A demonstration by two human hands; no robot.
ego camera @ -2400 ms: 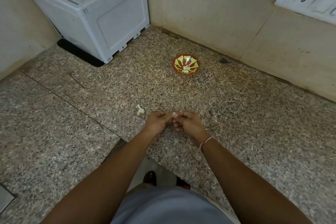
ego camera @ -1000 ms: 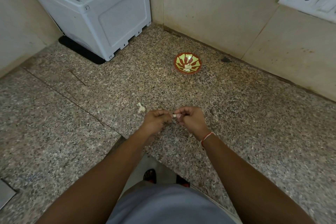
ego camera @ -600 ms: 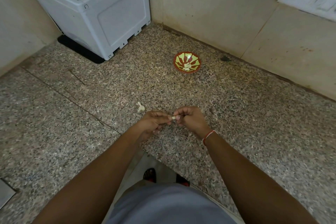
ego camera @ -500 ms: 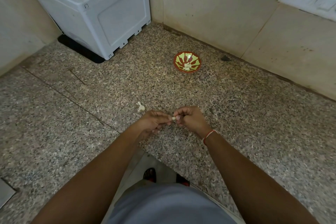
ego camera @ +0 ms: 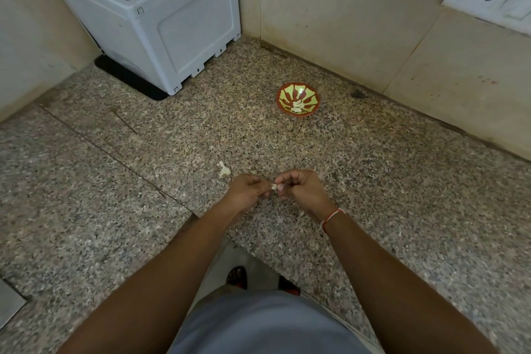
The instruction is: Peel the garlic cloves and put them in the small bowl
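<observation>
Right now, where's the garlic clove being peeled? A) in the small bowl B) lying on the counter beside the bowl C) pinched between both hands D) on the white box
C: both the left hand and the right hand pinch the garlic clove above the counter, well short of the small bowl.

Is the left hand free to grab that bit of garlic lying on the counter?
Probably not yet: the left hand pinches a clove together with the right hand. The loose garlic lies close, unblocked.

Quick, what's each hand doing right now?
Left hand: pinching the garlic clove.
Right hand: pinching the same clove from the other side.
</observation>
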